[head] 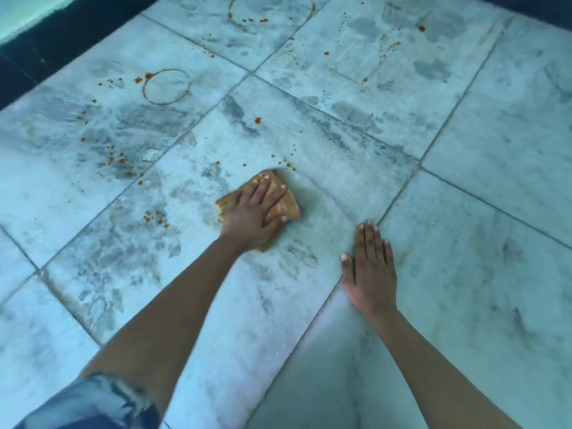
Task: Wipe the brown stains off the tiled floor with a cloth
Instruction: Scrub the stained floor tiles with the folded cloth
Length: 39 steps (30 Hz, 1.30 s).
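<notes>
Cloth (280,196) under left hand (250,216) (unlabelled)

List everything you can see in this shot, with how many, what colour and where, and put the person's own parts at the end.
Floor tiles: many, pale marbled grey, filling the view.
Dark band: one, black, along the far left edge of the tiles.
Ring stains: two, brown; one far left, one cut off at the top edge.
Spot stains: many, brown, scattered beyond and left of the cloth.
Cloth: one, orange-tan, on the centre tile.
Sleeve: one, dark patterned, bottom left.
Left hand: flat on the cloth, pressing it down.
Right hand: flat on bare tile, right of the cloth.
</notes>
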{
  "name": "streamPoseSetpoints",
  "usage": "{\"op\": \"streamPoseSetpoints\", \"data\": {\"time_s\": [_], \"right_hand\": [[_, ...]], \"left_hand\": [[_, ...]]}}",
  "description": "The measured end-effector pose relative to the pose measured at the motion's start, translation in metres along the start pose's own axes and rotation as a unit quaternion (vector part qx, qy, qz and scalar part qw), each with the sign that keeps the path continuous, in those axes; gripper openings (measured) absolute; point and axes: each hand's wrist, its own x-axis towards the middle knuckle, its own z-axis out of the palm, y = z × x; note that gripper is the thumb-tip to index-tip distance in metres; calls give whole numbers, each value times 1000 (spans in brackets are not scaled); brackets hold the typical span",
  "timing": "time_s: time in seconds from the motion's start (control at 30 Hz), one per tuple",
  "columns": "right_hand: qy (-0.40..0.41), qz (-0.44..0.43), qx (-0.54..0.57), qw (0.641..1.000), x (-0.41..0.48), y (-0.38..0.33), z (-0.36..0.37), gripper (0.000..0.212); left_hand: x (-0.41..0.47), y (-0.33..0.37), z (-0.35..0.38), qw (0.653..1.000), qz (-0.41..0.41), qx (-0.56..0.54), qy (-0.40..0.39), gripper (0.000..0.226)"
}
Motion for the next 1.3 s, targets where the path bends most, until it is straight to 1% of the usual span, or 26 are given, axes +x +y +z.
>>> {"op": "streamPoseSetpoints", "data": {"time_s": [0.03,0.1,0.13,0.17,0.2,0.23,0.3,0.37,0.43,0.5,0.57,0.63,0.67,0.73,0.8,0.87,0.9,0.93,0.97,1.03,1.1,1.13,1.17,1.2,1.27,1.3], "right_hand": [[-5,-7,6,1000,2,-7,0,61],[-5,-27,13,1000,6,-21,1,61],[-5,-39,17,999,9,-29,3,60],[-8,-52,17,998,11,-33,5,60],[-11,-67,14,998,11,-38,8,60],[-11,-79,6,997,11,-40,10,60],[-13,-90,-4,996,12,-40,14,61],[-20,-91,-6,996,11,-39,14,62],[-19,-92,-12,996,13,-39,13,63],[-24,-88,-13,996,13,-39,12,63],[-21,-91,-11,996,12,-40,10,63],[-21,-93,-16,995,11,-39,11,63],[-22,-92,-16,995,11,-39,12,63],[-21,-89,-17,996,11,-38,13,63],[-29,-90,-18,995,10,-38,12,62],[-35,-86,-17,996,11,-40,10,62],[-39,-84,-18,996,12,-40,10,61],[-42,-81,-19,996,11,-40,10,61],[-43,-79,-19,996,12,-41,8,61],[-49,-76,-17,996,11,-42,6,62],[-54,-77,-21,995,11,-41,5,62],[-56,-76,-24,995,11,-40,5,62],[-55,-74,-23,995,11,-41,5,63],[-51,-71,-17,996,11,-44,5,63],[-46,-72,-4,996,12,-53,6,64],[-44,-82,1,996,12,-62,7,63]], "left_hand": [[-1,10,0,1000,3,6,-2,75],[-26,24,10,997,72,25,-9,72],[-46,19,16,994,108,36,-5,69],[-65,8,22,991,125,37,6,67],[-80,-8,24,993,112,33,14,66],[-86,-26,23,996,78,28,20,67],[-75,-51,14,999,-18,14,21,74],[-43,-53,3,995,-97,-3,14,80],[-11,-33,-4,992,-124,-13,-6,81],[-5,-5,-2,996,-89,-3,-18,76],[-31,11,8,999,2,27,-17,71],[-70,-1,20,997,74,32,3,68],[-84,-15,21,997,73,18,13,67],[-88,-47,16,1000,7,1,20,67],[-63,-64,5,997,-74,-11,21,66],[-24,-61,-5,991,-130,-35,20,60],[-9,-52,-7,989,-139,-45,15,58],[-1,-40,-6,991,-128,-47,11,56],[0,-27,-4,994,-97,-42,9,56],[-28,-10,4,1000,-7,-24,2,60],[-73,-17,16,997,72,-16,10,63],[-93,-30,21,996,77,-26,20,63],[-106,-45,22,997,54,-39,28,64],[-108,-61,20,998,12,-47,34,66],[-90,-77,10,995,-74,-63,30,71],[-77,-76,5,992,-103,-64,31,70]]}}
